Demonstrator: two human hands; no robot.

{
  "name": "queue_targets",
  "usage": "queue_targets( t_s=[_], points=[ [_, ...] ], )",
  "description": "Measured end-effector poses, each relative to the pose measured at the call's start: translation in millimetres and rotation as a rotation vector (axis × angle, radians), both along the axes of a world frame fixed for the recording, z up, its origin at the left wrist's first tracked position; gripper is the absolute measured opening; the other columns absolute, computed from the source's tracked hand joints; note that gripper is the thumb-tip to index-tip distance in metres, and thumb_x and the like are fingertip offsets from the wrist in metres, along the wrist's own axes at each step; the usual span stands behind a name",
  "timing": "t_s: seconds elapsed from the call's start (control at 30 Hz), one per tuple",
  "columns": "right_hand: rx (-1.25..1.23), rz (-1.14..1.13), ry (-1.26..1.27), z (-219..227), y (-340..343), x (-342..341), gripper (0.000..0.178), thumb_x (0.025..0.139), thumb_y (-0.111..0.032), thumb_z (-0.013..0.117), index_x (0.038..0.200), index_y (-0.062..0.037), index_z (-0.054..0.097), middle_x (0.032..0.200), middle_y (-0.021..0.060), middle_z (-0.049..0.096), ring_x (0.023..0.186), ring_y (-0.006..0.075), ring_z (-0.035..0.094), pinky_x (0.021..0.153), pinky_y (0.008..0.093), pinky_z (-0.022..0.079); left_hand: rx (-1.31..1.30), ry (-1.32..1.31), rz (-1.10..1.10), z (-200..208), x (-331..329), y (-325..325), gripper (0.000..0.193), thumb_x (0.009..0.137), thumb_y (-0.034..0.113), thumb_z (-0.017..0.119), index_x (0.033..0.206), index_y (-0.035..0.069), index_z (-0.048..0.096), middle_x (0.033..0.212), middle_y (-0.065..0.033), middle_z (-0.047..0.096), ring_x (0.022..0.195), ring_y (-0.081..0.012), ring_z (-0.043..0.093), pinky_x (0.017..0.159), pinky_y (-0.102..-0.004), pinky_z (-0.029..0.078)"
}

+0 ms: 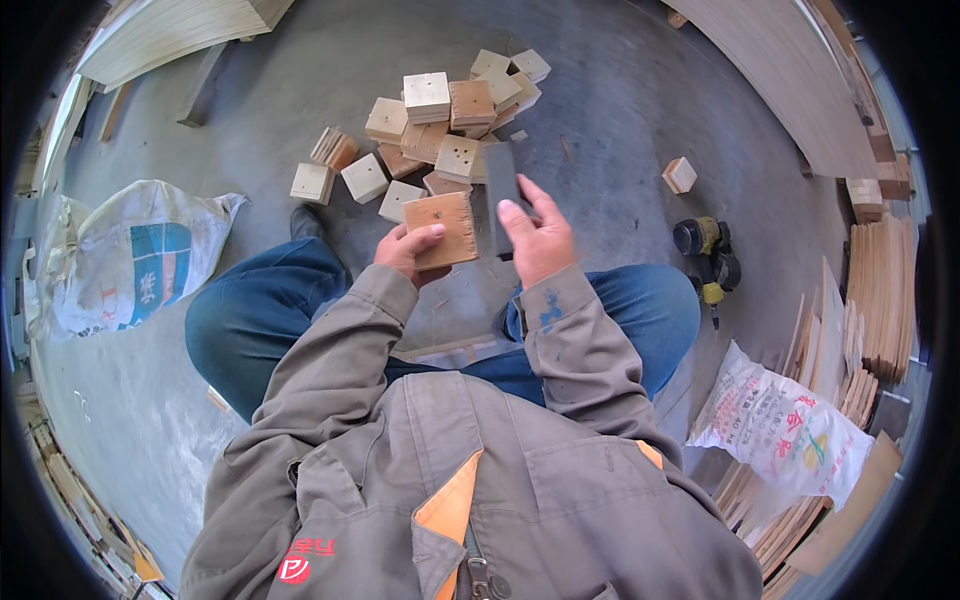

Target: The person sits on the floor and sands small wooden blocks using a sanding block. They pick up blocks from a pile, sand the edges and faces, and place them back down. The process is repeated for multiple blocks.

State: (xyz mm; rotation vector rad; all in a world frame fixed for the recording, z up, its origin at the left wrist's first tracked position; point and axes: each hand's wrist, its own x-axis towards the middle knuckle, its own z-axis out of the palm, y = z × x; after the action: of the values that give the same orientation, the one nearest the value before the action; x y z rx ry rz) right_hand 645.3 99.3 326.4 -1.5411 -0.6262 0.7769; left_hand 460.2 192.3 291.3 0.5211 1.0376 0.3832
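My left hand grips a square wooden block, its thumb pressed on the face near a small dark hole. Beside it, my right hand is closed around a long dark grey sanding block, held upright, slightly blurred. A narrow gap shows between the block's right edge and the grey sanding block. Just beyond both hands lies a loose heap of similar wooden blocks on the floor, some with drilled holes. My two hands are above the space between my bent knees.
A power tool in black and yellow sits by my right knee, with a lone wooden block beyond it. White woven sacks lie at left and right. Stacked wood sheets line the right side. Panels stand far left.
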Motion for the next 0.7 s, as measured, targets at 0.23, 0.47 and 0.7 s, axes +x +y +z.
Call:
queue_targets(
  t_s=[0.23,0.47,0.7],
  points=[
    [-0.037,0.247,-0.605,1,-15,-31,0.056,0.09,-0.026,0.073,0.138,0.0007,0.061,0.137,0.028,0.056,0.128,0.0405,0.055,0.111,0.0434,0.045,0.08,0.064,0.136,-2,-7,7,0.054,0.085,0.028,0.079,0.13,0.008,0.058,0.113,-0.0098,0.067,0.1,-0.0292,0.069,0.083,-0.0525,0.058],
    [0.048,0.245,-0.674,5,-20,-37,0.052,0.088,-0.023,0.075,0.135,-0.0039,0.063,0.136,0.0269,0.054,0.123,0.0421,0.056,0.105,0.0469,0.047,0.142,0.132,0.17,2,-4,17,0.058,0.083,0.029,0.082,0.131,0.008,0.058,0.114,-0.009,0.068,0.101,-0.0265,0.069,0.08,-0.0457,0.06],
    [-0.038,0.089,-0.758,-5,4,-18,0.052,0.086,-0.024,0.076,0.134,-0.0071,0.065,0.136,0.0251,0.055,0.117,0.0431,0.058,0.101,0.0483,0.048,0.129,0.104,-0.005,4,2,-9,0.06,0.083,0.027,0.081,0.133,0.008,0.057,0.117,-0.0097,0.068,0.1,-0.0264,0.071,0.084,-0.0461,0.06]
  ],
)
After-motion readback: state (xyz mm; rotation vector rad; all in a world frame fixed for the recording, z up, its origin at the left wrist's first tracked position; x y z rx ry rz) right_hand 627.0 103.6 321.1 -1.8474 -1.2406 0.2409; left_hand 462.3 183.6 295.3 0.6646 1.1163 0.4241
